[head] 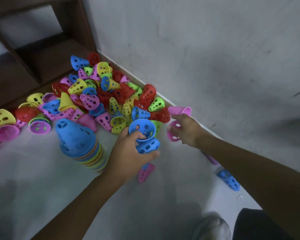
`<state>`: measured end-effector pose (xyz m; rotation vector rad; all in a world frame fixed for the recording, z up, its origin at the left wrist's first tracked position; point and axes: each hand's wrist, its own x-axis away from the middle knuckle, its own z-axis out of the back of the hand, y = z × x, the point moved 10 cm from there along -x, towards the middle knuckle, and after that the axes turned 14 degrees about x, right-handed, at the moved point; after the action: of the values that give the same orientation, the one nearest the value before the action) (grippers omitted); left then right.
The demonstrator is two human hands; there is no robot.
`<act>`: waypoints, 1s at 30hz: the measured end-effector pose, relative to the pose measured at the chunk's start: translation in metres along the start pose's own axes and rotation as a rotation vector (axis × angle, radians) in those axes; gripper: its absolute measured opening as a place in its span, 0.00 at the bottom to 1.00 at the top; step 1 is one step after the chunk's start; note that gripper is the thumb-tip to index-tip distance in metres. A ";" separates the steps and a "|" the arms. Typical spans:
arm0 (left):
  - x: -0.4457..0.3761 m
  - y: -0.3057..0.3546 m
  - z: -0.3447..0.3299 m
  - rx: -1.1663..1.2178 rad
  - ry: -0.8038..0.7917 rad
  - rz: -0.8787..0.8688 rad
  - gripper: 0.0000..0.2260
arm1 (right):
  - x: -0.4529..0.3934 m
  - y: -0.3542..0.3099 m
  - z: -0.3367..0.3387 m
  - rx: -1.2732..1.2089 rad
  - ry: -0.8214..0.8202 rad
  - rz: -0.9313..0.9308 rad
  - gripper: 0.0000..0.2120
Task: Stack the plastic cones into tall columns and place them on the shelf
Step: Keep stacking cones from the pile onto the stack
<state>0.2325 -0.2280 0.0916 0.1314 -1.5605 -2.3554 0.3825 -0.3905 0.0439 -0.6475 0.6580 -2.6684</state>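
Here, mid-gathering: the left hand point(128, 151) grips nested blue cones point(146, 138), the right hand point(186, 129) pinches a pink cone point(173, 133) beside the floor pile point(102, 94); next, presumably, nesting these onto the standing column point(81, 144).

A plain indoor room, likely in a home or a storeroom. A pale, scuffed plastered wall point(206, 49) meets a light smooth floor point(33, 187) at a corner. A dark brown wooden shelf unit point(47, 54) with open compartments stands against the wall, and a heap of perforated plastic cones point(100, 96) in bright colours lies loose on the floor beside it.
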 end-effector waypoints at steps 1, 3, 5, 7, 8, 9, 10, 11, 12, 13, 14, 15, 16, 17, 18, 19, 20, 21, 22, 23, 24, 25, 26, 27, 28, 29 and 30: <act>0.005 0.010 0.008 0.020 0.019 -0.015 0.19 | 0.004 -0.012 0.011 0.034 0.025 0.006 0.13; 0.014 0.035 0.024 0.062 0.063 -0.063 0.18 | 0.018 -0.040 0.037 0.072 0.054 0.040 0.20; 0.023 0.060 0.042 0.133 0.123 -0.104 0.17 | 0.034 -0.070 0.058 0.023 0.084 0.055 0.22; 0.033 0.083 0.063 0.222 0.184 -0.139 0.17 | 0.048 -0.093 0.075 -0.033 0.100 0.077 0.22; 0.038 0.093 0.074 0.268 0.211 -0.160 0.18 | 0.055 -0.104 0.084 -0.064 0.107 0.094 0.22; 0.043 0.102 0.087 0.314 0.236 -0.186 0.18 | 0.062 -0.114 0.090 -0.090 0.111 0.109 0.22; 0.048 0.111 0.099 0.359 0.258 -0.219 0.19 | 0.069 -0.122 0.096 -0.106 0.115 0.129 0.22; 0.053 0.117 0.112 0.397 0.278 -0.250 0.19 | 0.076 -0.130 0.100 -0.126 0.118 0.145 0.22; 0.057 0.121 0.124 0.421 0.299 -0.275 0.19 | 0.084 -0.138 0.104 -0.150 0.120 0.155 0.21; 0.061 0.124 0.136 0.435 0.326 -0.292 0.19 | 0.091 -0.146 0.107 -0.184 0.121 0.161 0.21; 0.064 0.126 0.147 0.446 0.357 -0.303 0.19 | 0.097 -0.153 0.108 -0.222 0.117 0.165 0.21; 0.067 0.127 0.157 0.461 0.387 -0.314 0.19 | 0.103 -0.162 0.108 -0.245 0.110 0.175 0.21; 0.071 0.127 0.167 0.476 0.416 -0.326 0.19 | 0.109 -0.171 0.108 -0.249 0.102 0.188 0.21; 0.074 0.127 0.177 0.487 0.442 -0.339 0.18 | 0.116 -0.181 0.108 -0.235 0.098 0.206 0.21; 0.077 0.127 0.186 0.495 0.464 -0.352 0.17 | 0.122 -0.191 0.108 -0.220 0.101 0.226 0.21; 0.079 0.126 0.194 0.501 0.483 -0.361 0.16 | 0.129 -0.200 0.108 -0.210 0.103 0.244 0.20; 0.081 0.125 0.202 0.504 0.505 -0.371 0.15 | 0.135 -0.208 0.108 -0.207 0.101 0.266 0.18; 0.081 0.123 0.211 0.501 0.531 -0.376 0.15 | 0.141 -0.216 0.107 -0.204 0.096 0.286 0.15; 0.081 0.119 0.218 0.498 0.555 -0.373 0.14 | 0.147 -0.222 0.106 -0.197 0.082 0.303 0.10; 0.081 0.115 0.225 0.506 0.577 -0.366 0.13 | 0.152 -0.228 0.103 -0.184 0.063 0.319 0.07; 0.079 0.109 0.230 0.518 0.598 -0.359 0.13 | 0.156 -0.231 0.102 -0.174 0.050 0.332 0.06; 0.078 0.103 0.234 0.531 0.613 -0.356 0.13 | 0.158 -0.234 0.100 -0.167 0.043 0.336 0.06; 0.076 0.096 0.236 0.543 0.627 -0.351 0.12 | 0.158 -0.235 0.099 -0.159 0.044 0.335 0.09; 0.074 0.089 0.236 0.555 0.635 -0.344 0.13 | 0.156 -0.237 0.097 -0.155 0.053 0.335 0.13; 0.072 0.082 0.234 0.560 0.639 -0.336 0.14 | 0.154 -0.238 0.095 -0.159 0.060 0.337 0.17; 0.070 0.076 0.230 0.556 0.639 -0.327 0.15 | 0.151 -0.240 0.093 -0.162 0.067 0.342 0.21; 0.067 0.071 0.226 0.553 0.638 -0.319 0.16 | 0.149 -0.242 0.091 -0.161 0.076 0.346 0.22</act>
<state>0.1282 -0.0746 0.2529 1.1949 -1.8620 -1.7179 0.2551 -0.2785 0.2891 -0.4269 0.9221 -2.3446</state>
